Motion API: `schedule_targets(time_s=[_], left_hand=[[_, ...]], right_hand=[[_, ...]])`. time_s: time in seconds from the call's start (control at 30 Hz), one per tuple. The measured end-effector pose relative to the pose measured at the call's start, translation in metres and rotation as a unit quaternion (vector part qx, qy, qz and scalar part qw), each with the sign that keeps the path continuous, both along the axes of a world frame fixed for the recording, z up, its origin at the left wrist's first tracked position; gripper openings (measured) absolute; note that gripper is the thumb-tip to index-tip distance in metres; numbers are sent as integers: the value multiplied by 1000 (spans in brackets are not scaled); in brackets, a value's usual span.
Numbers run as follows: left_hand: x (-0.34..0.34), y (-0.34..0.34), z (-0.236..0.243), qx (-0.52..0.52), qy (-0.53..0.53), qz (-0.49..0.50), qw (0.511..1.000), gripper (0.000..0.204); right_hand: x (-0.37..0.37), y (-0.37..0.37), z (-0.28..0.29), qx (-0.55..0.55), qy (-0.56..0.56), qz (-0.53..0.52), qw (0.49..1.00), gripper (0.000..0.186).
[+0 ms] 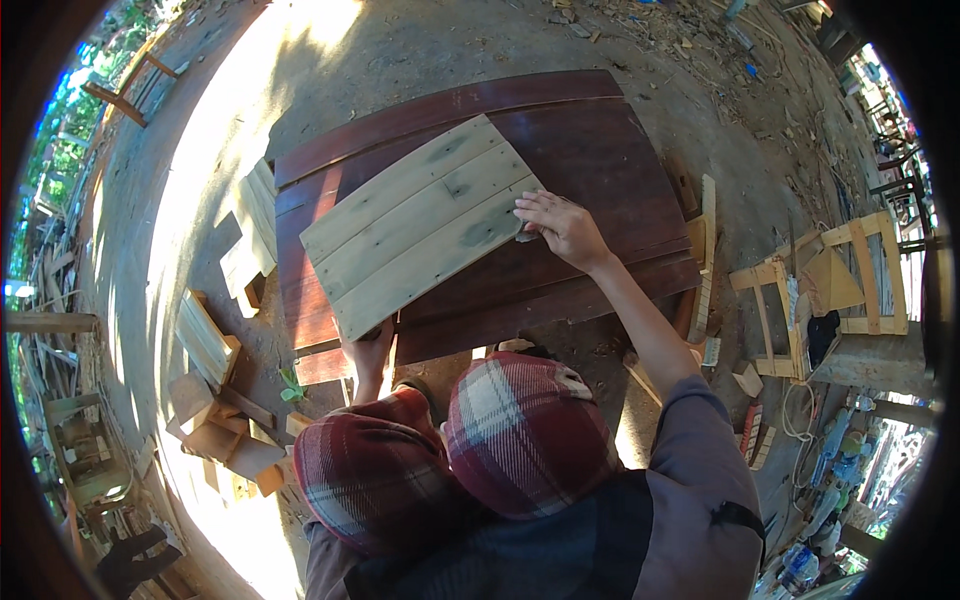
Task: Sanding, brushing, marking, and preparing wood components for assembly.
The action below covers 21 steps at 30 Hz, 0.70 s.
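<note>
A pale wooden panel [420, 225] made of several joined boards with dark knots lies tilted over a dark red-brown wooden tabletop [590, 150]. My left hand [368, 352] grips the panel's near left corner from below; its fingers are partly hidden under the board. At the panel's right end is my right hand [565, 230], its fingers closed over the edge. Something small and grey shows beneath those fingers, too small to make out.
Wood offcuts [225, 430] are piled left of the tabletop. Wooden frames [850, 280] stand at the right, near a cable [797, 415] and plastic bottles [800, 565]. My knees in plaid cloth [530, 430] are close to the tabletop's near edge. A sunlit strip crosses the dirt floor [200, 200].
</note>
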State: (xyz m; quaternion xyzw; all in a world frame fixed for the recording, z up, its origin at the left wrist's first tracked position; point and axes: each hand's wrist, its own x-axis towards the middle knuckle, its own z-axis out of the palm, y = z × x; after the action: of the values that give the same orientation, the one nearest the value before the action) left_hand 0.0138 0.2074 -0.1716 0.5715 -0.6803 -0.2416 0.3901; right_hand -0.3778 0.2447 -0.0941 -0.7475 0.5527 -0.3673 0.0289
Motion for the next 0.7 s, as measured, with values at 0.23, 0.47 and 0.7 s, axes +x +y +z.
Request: schedule_targets(time_s=[0.23, 0.47, 0.7], left_hand=[[0, 1, -6, 9, 12, 18, 1000, 58], [2, -1, 2, -40, -28, 22, 999, 58], [-1, 0, 4, -49, 1, 6, 999, 59]], right_hand=[[83, -26, 3, 29, 23, -102, 994, 25], [64, -18, 6, 32, 82, -77, 993, 44], [129, -11, -7, 38, 120, -12, 992, 55]])
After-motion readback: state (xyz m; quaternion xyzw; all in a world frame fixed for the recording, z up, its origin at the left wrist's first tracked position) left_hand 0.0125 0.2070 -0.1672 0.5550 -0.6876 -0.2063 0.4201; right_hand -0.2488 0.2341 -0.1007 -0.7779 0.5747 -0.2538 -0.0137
